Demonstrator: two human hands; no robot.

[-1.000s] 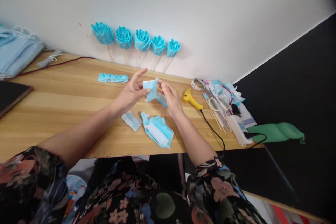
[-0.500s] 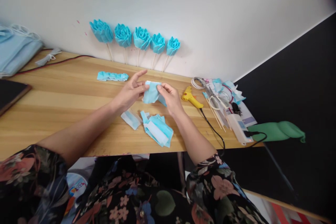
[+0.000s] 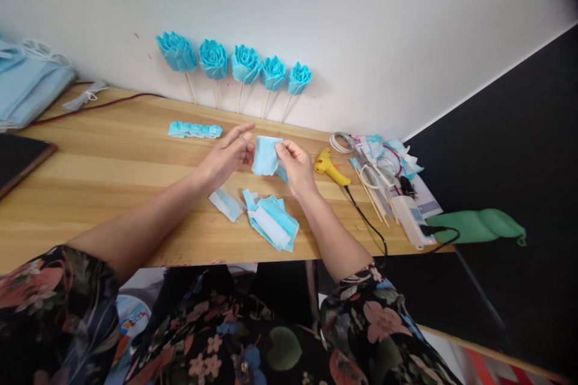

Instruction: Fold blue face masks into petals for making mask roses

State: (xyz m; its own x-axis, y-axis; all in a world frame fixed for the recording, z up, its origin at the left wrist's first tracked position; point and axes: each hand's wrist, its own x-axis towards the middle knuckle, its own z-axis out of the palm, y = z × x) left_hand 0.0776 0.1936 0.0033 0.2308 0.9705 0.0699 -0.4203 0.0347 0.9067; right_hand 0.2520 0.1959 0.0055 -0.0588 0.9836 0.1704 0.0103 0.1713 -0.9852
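A small piece of light blue mask fabric (image 3: 265,156) is held just above the wooden table (image 3: 112,162) between both hands. My left hand (image 3: 226,156) pinches its left edge, with the other fingers stretched out. My right hand (image 3: 295,165) grips its right edge from the other side. Below the hands lies a pile of cut blue fabric pieces (image 3: 271,222), and a folded strip (image 3: 226,203) lies beside it. A pleated blue strip (image 3: 195,130) rests farther back on the table.
Several blue fabric roses on sticks (image 3: 244,66) lean on the wall. A yellow glue gun (image 3: 332,169) with a black cord lies right of my hands. Sticks, elastic loops, scraps and a power strip (image 3: 409,219) crowd the right end. Stacked masks (image 3: 27,81) and a dark tablet (image 3: 18,159) sit left.
The fabric piece has been turned and reshaped between the fingers, and both hands have closed in on it. The view shifted slightly.
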